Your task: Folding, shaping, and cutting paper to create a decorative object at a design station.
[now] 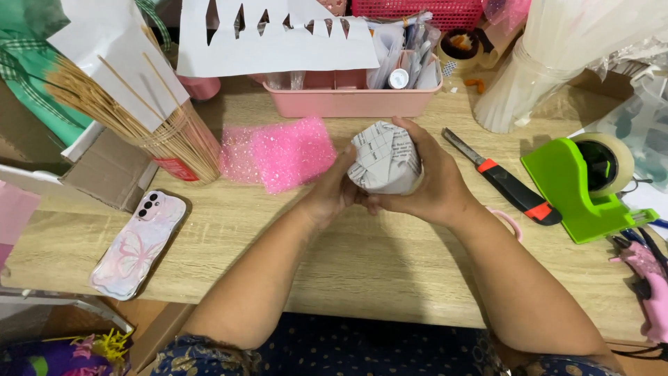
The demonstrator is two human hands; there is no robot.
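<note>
A rounded object wrapped in printed grey-white paper [385, 159] is held above the middle of the wooden table [376, 257]. My right hand [431, 182] cups it from the right and behind, fingers curled over its far side. From the left, my left hand [332, 191] presses against it with the thumb up along the paper. Just left of the hands, a pink sheet of bubble wrap [278, 153] lies flat on the table.
A pink tray of supplies [351, 97] stands behind the hands. A utility knife [502, 179], green tape dispenser [581, 182] and pink glue gun [647, 278] lie right. A bundle of wooden skewers [149, 122] and a phone in a butterfly case [139, 244] lie left.
</note>
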